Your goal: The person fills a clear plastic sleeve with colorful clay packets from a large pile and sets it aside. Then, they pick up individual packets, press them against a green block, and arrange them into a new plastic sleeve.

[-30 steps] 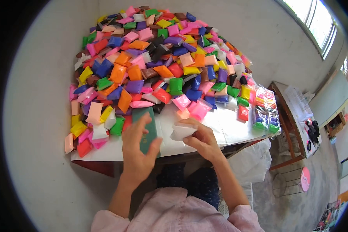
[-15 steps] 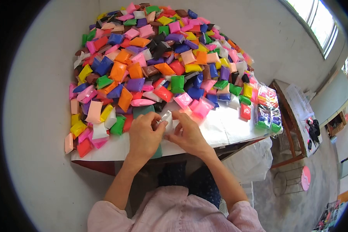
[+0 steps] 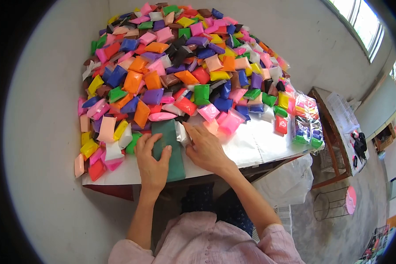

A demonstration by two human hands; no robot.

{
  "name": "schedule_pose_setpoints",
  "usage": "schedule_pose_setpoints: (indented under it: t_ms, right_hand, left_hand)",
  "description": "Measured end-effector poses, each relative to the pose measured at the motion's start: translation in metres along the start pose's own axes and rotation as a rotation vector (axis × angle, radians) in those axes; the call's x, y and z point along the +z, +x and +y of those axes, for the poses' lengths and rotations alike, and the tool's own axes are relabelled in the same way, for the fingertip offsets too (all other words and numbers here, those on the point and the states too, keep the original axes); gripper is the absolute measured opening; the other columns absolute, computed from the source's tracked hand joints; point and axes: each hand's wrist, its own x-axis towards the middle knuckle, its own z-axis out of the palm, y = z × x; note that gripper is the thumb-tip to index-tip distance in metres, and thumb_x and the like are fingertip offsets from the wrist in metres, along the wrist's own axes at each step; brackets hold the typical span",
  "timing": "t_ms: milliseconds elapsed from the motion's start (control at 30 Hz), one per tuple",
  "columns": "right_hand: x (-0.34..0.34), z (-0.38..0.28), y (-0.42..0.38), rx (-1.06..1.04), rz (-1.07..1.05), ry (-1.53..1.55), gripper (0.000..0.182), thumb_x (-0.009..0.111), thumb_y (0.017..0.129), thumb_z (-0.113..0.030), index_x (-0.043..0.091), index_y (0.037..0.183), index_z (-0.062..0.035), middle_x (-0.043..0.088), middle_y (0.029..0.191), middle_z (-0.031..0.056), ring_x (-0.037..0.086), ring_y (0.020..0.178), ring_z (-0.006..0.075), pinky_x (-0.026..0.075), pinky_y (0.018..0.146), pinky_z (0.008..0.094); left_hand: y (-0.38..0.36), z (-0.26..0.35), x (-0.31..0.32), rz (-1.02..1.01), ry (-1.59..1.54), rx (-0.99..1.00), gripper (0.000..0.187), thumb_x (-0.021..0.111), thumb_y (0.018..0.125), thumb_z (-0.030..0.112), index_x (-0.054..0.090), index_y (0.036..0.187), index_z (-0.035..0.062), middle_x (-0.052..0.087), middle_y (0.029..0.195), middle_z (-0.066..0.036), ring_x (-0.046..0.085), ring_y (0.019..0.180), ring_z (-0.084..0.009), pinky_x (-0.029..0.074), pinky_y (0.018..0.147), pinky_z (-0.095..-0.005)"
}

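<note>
A small white packet [image 3: 181, 133] stands at the right edge of a dark green mat [image 3: 175, 160]. The fingers of my right hand [image 3: 208, 149] grip this packet from its right side; the thumb is partly hidden. On the mat's left side rests my left hand [image 3: 152, 165], its fingers apart and nothing in them. Just beyond its fingertips lies a green packet [image 3: 133, 143], partly covered by the hand. A red packet [image 3: 97, 169] and a white packet [image 3: 113, 151] lie farther left.
A large heap of colourful packets [image 3: 176, 79] covers the back of the white-covered table [image 3: 255, 147]. At the right end stands a clear bag of packed packets [image 3: 307, 119]. Beyond are a wooden side table [image 3: 332, 132], a pink-topped stool [image 3: 350, 200] and plastic bags [image 3: 288, 180].
Both hands were together around the white packet. My left hand has let go and moved left and down, opening out. My right hand has brought the packet left to the mat's edge.
</note>
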Motion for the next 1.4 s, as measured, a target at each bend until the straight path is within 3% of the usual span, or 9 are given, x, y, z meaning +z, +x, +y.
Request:
schedule_pose_setpoints:
  t_ms: [200, 300, 567, 700, 800, 900, 1000, 1267, 1400]
  right_hand:
    - [0.002, -0.001, -0.004, 0.013, 0.048, -0.013, 0.064, 0.062, 0.076, -0.007, 0.046, 0.138, 0.0003, 0.058, 0.102, 0.0186, 0.061, 0.089, 0.0308, 0.050, 0.078, 0.0420]
    - [0.000, -0.005, -0.005, 0.063, 0.018, 0.050, 0.062, 0.060, 0.076, -0.008, 0.044, 0.135, 0.0032, 0.059, 0.112, 0.0220, 0.057, 0.107, 0.0394, 0.048, 0.088, 0.0472]
    - [0.002, -0.015, -0.007, 0.109, 0.019, -0.003, 0.060, 0.060, 0.076, -0.006, 0.046, 0.133, 0.0021, 0.059, 0.109, 0.0211, 0.058, 0.102, 0.0393, 0.049, 0.083, 0.0475]
    - [0.006, -0.013, -0.008, 0.110, 0.098, 0.042, 0.057, 0.059, 0.076, -0.005, 0.047, 0.132, 0.0010, 0.059, 0.108, 0.0211, 0.059, 0.099, 0.0399, 0.049, 0.082, 0.0487]
    - [0.004, -0.010, -0.010, 0.175, 0.042, 0.119, 0.057, 0.060, 0.077, -0.006, 0.046, 0.132, 0.0001, 0.058, 0.108, 0.0211, 0.058, 0.099, 0.0410, 0.050, 0.080, 0.0500]
    - [0.011, -0.007, -0.010, 0.094, 0.114, -0.011, 0.057, 0.064, 0.077, -0.002, 0.049, 0.132, -0.0011, 0.058, 0.104, 0.0165, 0.065, 0.079, 0.0279, 0.052, 0.071, 0.0405]
    - [0.003, -0.015, -0.009, 0.197, 0.006, 0.058, 0.057, 0.063, 0.078, -0.007, 0.046, 0.133, -0.0018, 0.057, 0.111, 0.0203, 0.059, 0.103, 0.0409, 0.051, 0.082, 0.0490]
    - [-0.036, -0.011, -0.031, 0.053, 0.383, -0.034, 0.046, 0.069, 0.079, -0.004, 0.057, 0.124, -0.0034, 0.062, 0.112, 0.0162, 0.066, 0.076, 0.0287, 0.054, 0.069, 0.0389]
    - [-0.062, 0.022, -0.035, 0.154, 0.543, -0.346, 0.043, 0.068, 0.080, -0.004, 0.059, 0.122, -0.0032, 0.062, 0.111, 0.0159, 0.065, 0.091, 0.0320, 0.054, 0.074, 0.0400]
  left_hand:
    - [0.002, -0.004, 0.003, 0.034, -0.151, -0.020, 0.031, 0.070, 0.081, 0.007, 0.067, 0.112, 0.0023, 0.056, 0.122, -0.015, 0.050, 0.117, -0.0313, 0.040, 0.101, -0.0395]
    - [0.001, -0.004, 0.004, 0.052, -0.184, -0.034, 0.028, 0.068, 0.083, 0.006, 0.068, 0.111, 0.0021, 0.057, 0.121, -0.016, 0.052, 0.117, -0.0314, 0.041, 0.100, -0.0395]
    - [0.000, -0.012, 0.003, 0.074, -0.205, 0.025, 0.027, 0.061, 0.087, 0.005, 0.067, 0.113, -0.0003, 0.059, 0.125, -0.018, 0.054, 0.118, -0.0327, 0.040, 0.103, -0.0404]
    - [-0.003, -0.011, 0.005, 0.128, -0.309, 0.018, 0.028, 0.056, 0.091, 0.006, 0.065, 0.116, -0.0021, 0.060, 0.126, -0.017, 0.056, 0.116, -0.0285, 0.043, 0.099, -0.0365]
    - [-0.008, -0.011, 0.004, 0.160, -0.423, 0.009, 0.027, 0.053, 0.093, 0.006, 0.064, 0.116, -0.0028, 0.060, 0.126, -0.016, 0.056, 0.114, -0.0252, 0.044, 0.096, -0.0335]
    - [-0.010, -0.014, 0.004, 0.188, -0.426, 0.056, 0.026, 0.050, 0.095, 0.006, 0.064, 0.115, -0.0033, 0.060, 0.127, -0.015, 0.056, 0.112, -0.0231, 0.045, 0.094, -0.0326]
    - [-0.012, -0.013, 0.004, 0.202, -0.418, 0.062, 0.025, 0.049, 0.096, 0.005, 0.064, 0.114, -0.0040, 0.060, 0.126, -0.016, 0.056, 0.114, -0.0227, 0.044, 0.096, -0.0335]
    - [-0.017, -0.012, 0.003, 0.221, -0.438, 0.126, 0.025, 0.046, 0.094, 0.001, 0.064, 0.110, -0.0051, 0.062, 0.125, -0.017, 0.057, 0.117, -0.0238, 0.042, 0.102, -0.0342]
    - [-0.018, -0.011, 0.002, 0.215, -0.421, 0.156, 0.024, 0.045, 0.093, 0.000, 0.064, 0.108, -0.0055, 0.062, 0.125, -0.017, 0.057, 0.118, -0.0248, 0.042, 0.103, -0.0349]
